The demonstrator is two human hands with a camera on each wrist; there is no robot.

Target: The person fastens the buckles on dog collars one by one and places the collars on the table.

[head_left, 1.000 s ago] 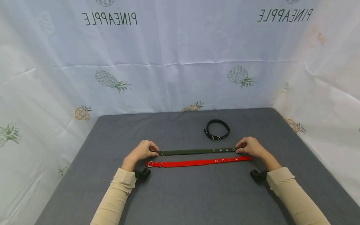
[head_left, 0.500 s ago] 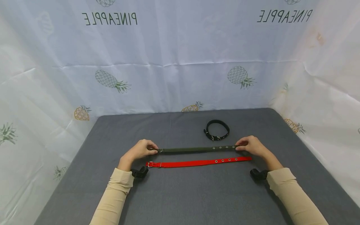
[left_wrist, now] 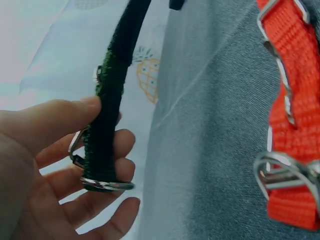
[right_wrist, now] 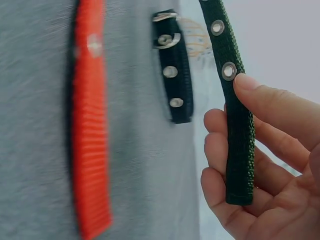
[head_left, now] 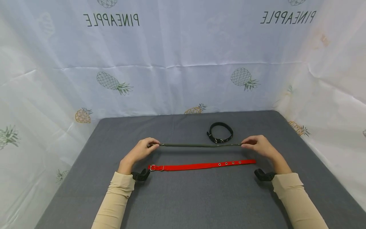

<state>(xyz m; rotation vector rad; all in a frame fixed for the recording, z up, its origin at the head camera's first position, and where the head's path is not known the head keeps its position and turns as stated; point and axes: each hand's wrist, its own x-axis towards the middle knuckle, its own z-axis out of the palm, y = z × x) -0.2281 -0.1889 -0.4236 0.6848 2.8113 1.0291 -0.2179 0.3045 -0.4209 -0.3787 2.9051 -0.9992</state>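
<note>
A dark green webbing collar (head_left: 194, 145) is stretched straight between my two hands, held edge-on above the table. My left hand (head_left: 140, 150) pinches its buckle end; in the left wrist view, thumb and fingers hold the green strap (left_wrist: 106, 130) beside its metal ring and buckle. At the eyelet end, my right hand (head_left: 260, 147) grips the collar's tip (right_wrist: 240, 150) between thumb and fingers. A red collar (head_left: 183, 167) lies flat on the table, nearer than the green one, buckle to the left and eyelets to the right.
Behind the green collar, a black collar (head_left: 220, 140) lies fastened into a loop. The grey-covered table (head_left: 194, 200) ends at a white pineapple-print curtain (head_left: 171, 89) at the back and sides. A black wrist device (head_left: 140, 175) sits on each wrist.
Both hands have raised the green collar and moved it away from the red one. It has turned from its flat face to its thin edge. The red and black collars stay put.
</note>
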